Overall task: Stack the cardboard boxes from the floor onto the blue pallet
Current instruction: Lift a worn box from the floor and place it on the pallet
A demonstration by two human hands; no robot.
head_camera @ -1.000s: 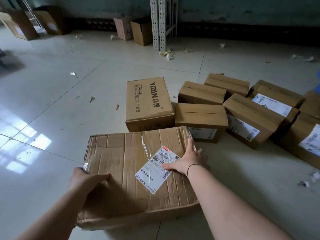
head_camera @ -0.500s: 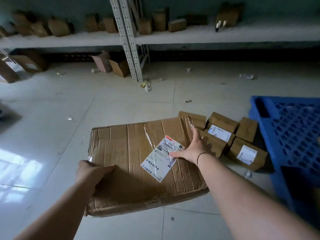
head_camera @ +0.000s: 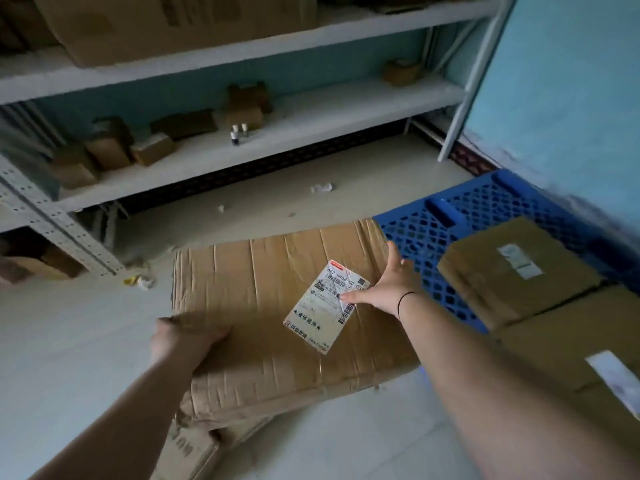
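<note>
I hold a large, creased cardboard box (head_camera: pixel 270 306) with a white shipping label in the air above the floor. My left hand (head_camera: pixel 183 337) grips its near left edge. My right hand (head_camera: pixel 388 285) lies on its right side, fingers over the far right edge. The blue pallet (head_camera: pixel 450 216) sits to the right, against the light blue wall; the box's right corner overlaps its near left corner. Two cardboard boxes rest on the pallet: one further back (head_camera: pixel 516 268) and one closer to me (head_camera: pixel 571 348), both with labels.
A white metal shelf rack (head_camera: pixel 277 133) runs along the back, holding small boxes and two little bottles (head_camera: pixel 238 133). Another cardboard box (head_camera: pixel 187 448) lies on the floor under the held box. Paper scraps (head_camera: pixel 140 281) litter the tiled floor.
The box has been lifted off the floor and carried to the right. The view has swung from the pile of floor boxes to the pallet and shelf rack.
</note>
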